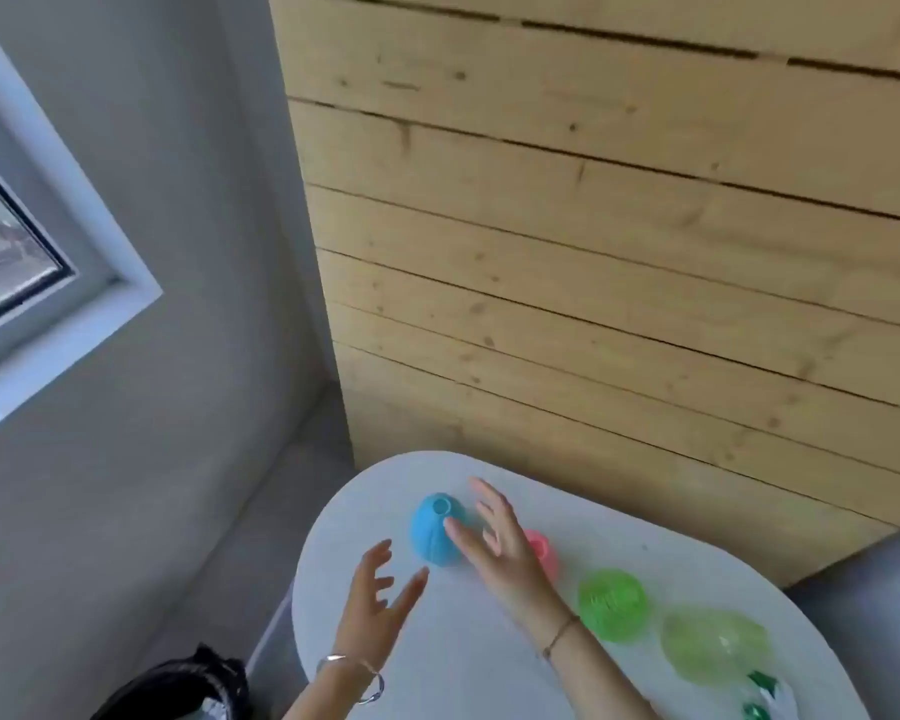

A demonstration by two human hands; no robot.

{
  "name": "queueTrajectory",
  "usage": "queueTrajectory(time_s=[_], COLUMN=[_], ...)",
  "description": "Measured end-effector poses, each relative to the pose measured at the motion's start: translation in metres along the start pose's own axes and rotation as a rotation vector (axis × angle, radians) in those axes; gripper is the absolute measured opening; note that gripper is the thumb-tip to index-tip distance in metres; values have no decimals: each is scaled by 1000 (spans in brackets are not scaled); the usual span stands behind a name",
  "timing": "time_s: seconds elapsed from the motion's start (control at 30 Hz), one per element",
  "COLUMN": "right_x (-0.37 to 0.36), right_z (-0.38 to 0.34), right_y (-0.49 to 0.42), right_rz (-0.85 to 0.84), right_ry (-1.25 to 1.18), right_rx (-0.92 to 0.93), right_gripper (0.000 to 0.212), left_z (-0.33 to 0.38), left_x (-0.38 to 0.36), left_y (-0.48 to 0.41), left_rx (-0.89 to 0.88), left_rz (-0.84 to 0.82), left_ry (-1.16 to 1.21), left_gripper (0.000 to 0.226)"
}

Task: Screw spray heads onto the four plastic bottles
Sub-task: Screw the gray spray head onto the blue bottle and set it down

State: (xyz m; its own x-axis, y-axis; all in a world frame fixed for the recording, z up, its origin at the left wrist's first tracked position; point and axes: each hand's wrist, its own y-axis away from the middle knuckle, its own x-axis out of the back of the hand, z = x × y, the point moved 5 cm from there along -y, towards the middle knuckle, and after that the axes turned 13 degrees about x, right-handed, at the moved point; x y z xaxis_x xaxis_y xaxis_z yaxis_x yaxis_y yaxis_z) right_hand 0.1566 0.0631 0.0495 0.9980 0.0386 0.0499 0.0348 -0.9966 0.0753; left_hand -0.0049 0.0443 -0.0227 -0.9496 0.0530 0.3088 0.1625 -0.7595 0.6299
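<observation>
Four plastic bottles stand in a row on the white table (437,667): a blue bottle (432,530) at the far left with its neck uncapped, a pink bottle (544,550), a green bottle (614,605) and a pale yellow-green bottle (713,644). My left hand (380,600) hovers with fingers spread just left of and nearer than the blue bottle. My right hand (494,537) reaches over the table with fingers spread, its thumb at the blue bottle's right side, covering part of the pink bottle. Neither hand holds anything. A green-and-white spray head (765,696) lies at the lower right.
A wooden plank wall (619,252) rises right behind the table. A grey wall with a window (22,241) is to the left. A black bin (178,688) sits on the floor beside the table's left edge. A grey surface (884,615) borders the table on the right.
</observation>
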Motion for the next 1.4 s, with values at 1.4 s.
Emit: queueTrajectory(time_s=[1.4], right_x=[33], right_z=[114], right_y=[158], right_rz=[295], right_ry=[28], right_rx=[414], right_gripper=[60], left_z=[-33], left_x=[-104], left_y=[50], left_rx=[-863], left_rz=[-359], left_ry=[-70], left_gripper=[76])
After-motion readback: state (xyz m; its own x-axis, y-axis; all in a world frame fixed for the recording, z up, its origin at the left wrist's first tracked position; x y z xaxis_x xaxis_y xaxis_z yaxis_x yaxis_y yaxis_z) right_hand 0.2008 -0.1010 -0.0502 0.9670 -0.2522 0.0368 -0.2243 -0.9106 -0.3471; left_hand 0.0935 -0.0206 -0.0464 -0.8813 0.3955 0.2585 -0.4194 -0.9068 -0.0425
